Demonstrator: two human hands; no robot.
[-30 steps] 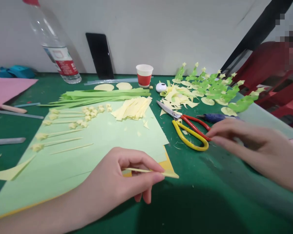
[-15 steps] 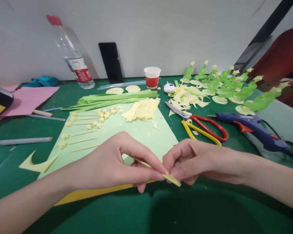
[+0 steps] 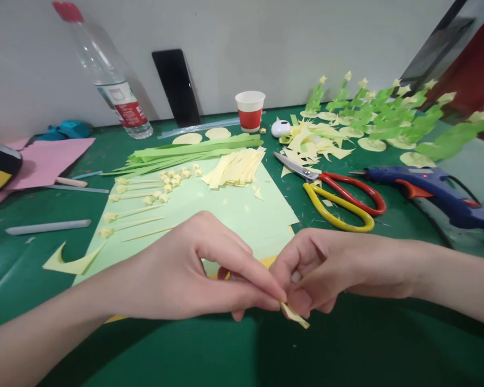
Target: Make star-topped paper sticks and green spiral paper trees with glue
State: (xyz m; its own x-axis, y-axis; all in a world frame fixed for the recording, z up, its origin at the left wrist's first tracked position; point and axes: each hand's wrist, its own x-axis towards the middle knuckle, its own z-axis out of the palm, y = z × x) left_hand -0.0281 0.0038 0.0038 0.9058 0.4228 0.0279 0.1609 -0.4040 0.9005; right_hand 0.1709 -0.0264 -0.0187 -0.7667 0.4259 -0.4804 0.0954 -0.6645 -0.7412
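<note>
Between my hands, low in the middle, is a narrow pale yellow paper strip, its free end pointing down to the right. My left hand pinches it between thumb and forefinger. The thumb and fingers of my right hand close on the same strip, touching my left fingertips. Beyond them a light green sheet carries small folded paper stars, several stars on thin stems and a fan of pale yellow strips.
Red-and-yellow-handled scissors and a blue glue gun lie to the right. Behind are green paper strips, paper scraps, a cup, a phone, a bottle and standing green paper plants.
The view has shifted, so the background sits higher. Both hands stay together; the strip's end now shows slightly lower and farther right, and looks more bent.
</note>
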